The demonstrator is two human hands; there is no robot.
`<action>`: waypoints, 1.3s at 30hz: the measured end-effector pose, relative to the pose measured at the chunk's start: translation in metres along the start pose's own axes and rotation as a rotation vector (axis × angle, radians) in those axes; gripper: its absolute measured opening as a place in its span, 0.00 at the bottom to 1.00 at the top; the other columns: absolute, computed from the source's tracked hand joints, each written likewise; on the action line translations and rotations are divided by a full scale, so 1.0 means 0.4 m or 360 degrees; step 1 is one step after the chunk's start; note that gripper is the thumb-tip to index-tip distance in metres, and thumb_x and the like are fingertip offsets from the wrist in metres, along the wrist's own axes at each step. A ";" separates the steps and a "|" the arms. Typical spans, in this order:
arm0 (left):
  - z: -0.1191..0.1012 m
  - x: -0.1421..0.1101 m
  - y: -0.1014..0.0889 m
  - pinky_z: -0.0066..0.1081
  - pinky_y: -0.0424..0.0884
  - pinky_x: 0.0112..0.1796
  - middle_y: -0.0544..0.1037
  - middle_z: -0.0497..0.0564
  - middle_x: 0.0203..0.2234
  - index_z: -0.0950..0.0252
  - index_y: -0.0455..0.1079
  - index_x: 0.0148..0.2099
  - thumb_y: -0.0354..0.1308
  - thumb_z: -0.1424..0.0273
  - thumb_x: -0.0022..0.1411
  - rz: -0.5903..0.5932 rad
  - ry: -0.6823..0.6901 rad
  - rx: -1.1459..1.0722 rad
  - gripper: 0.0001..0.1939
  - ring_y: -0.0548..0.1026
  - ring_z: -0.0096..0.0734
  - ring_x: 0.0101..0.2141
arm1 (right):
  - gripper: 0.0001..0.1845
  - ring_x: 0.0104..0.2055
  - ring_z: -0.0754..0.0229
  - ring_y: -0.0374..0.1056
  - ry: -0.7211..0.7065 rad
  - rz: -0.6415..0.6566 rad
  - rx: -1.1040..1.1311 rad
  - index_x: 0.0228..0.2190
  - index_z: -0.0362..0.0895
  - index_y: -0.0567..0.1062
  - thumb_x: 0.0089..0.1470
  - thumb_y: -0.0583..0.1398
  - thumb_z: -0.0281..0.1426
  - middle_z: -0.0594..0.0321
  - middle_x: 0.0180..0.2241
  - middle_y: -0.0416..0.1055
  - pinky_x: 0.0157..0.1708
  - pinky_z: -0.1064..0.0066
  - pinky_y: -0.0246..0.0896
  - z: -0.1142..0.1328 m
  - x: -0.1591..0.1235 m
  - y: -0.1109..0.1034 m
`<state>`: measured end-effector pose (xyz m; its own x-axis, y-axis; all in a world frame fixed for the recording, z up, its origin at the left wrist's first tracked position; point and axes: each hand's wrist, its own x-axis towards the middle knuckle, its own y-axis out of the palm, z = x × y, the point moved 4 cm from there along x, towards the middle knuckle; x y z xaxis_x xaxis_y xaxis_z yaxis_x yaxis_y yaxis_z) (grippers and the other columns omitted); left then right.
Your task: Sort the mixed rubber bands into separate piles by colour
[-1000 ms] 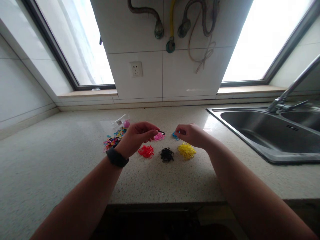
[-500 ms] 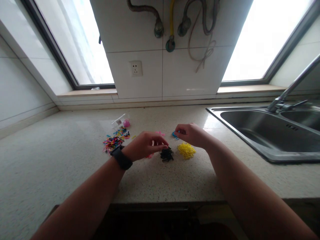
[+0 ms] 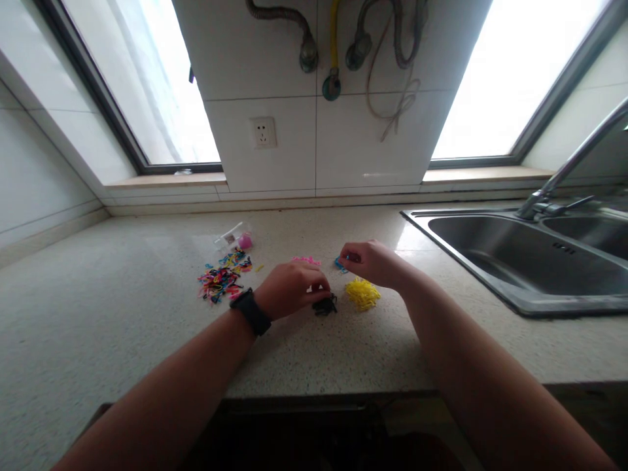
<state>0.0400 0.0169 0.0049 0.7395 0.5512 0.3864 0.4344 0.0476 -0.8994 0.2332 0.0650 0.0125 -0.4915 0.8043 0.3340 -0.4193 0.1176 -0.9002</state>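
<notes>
- Black loop pile (image 3: 324, 307), one: on the countertop (image 3: 314, 353), right under the fingertips of the left hand (image 3: 288, 291), its visible part to their near side; a loose heap, no single long axis to be made out.
- Left hand, wearing a dark watch (image 3: 250, 312): nearest hand to the black heap, reaching in from its left; thumb and fingers drawn close at the tips, a small gap behind them. Whether a loop is pinched, cannot tell.
- Yellow loop pile (image 3: 363, 294), one: right of the black, just on the near side of the right hand (image 3: 371, 261).
- Mixed-colour pile (image 3: 220, 282), one: left of the left hand, apart from it.
- Blue loop pile (image 3: 339, 263), small: beside the right hand's curled, nearly closed fingers, partly hidden; contents of that grip, cannot tell.
- Pink loop pile (image 3: 307, 260), one: beyond the left hand, partly covered.
- Clear box (image 3: 226, 241), with pink ball (image 3: 245, 241): beyond the mixed pile.
</notes>
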 end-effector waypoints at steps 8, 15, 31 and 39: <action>-0.009 0.004 0.005 0.32 0.65 0.37 0.80 0.52 0.33 0.62 0.79 0.39 0.59 0.63 0.67 0.0110 0.0010 0.0052 0.10 0.76 0.35 0.36 | 0.09 0.23 0.65 0.57 -0.0016 -0.0012 -0.0006 0.30 0.45 0.77 0.58 0.60 0.36 0.66 0.22 0.69 0.27 0.69 0.46 0.001 -0.003 -0.002; 0.014 -0.011 -0.048 0.30 0.61 0.33 0.76 0.49 0.25 0.63 0.77 0.35 0.54 0.60 0.70 -0.0074 -0.0135 -0.0138 0.16 0.71 0.30 0.28 | 0.09 0.23 0.66 0.57 -0.0016 0.0003 0.0028 0.31 0.45 0.77 0.58 0.60 0.36 0.67 0.22 0.69 0.27 0.69 0.46 0.003 -0.004 -0.001; 0.209 -0.112 -0.186 0.26 0.59 0.20 0.67 0.46 0.14 0.65 0.75 0.27 0.52 0.58 0.68 -0.1344 -0.0982 -0.0419 0.22 0.65 0.25 0.17 | 0.09 0.23 0.66 0.59 -0.0032 0.0009 0.0118 0.33 0.45 0.78 0.58 0.60 0.36 0.67 0.22 0.69 0.26 0.71 0.50 0.012 -0.004 0.007; 0.317 -0.156 -0.198 0.25 0.57 0.19 0.66 0.45 0.14 0.66 0.73 0.25 0.55 0.59 0.63 -0.1578 -0.1032 -0.0882 0.20 0.63 0.23 0.17 | 0.10 0.25 0.66 0.63 -0.0176 0.0030 0.0286 0.38 0.44 0.79 0.59 0.59 0.34 0.65 0.26 0.73 0.28 0.72 0.53 0.101 0.049 0.023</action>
<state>-0.1058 0.0845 0.0260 -0.3283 0.7860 0.5238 0.9157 0.4009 -0.0278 0.1891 0.0583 0.0220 -0.5772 0.7353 0.3552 -0.5337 -0.0104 -0.8456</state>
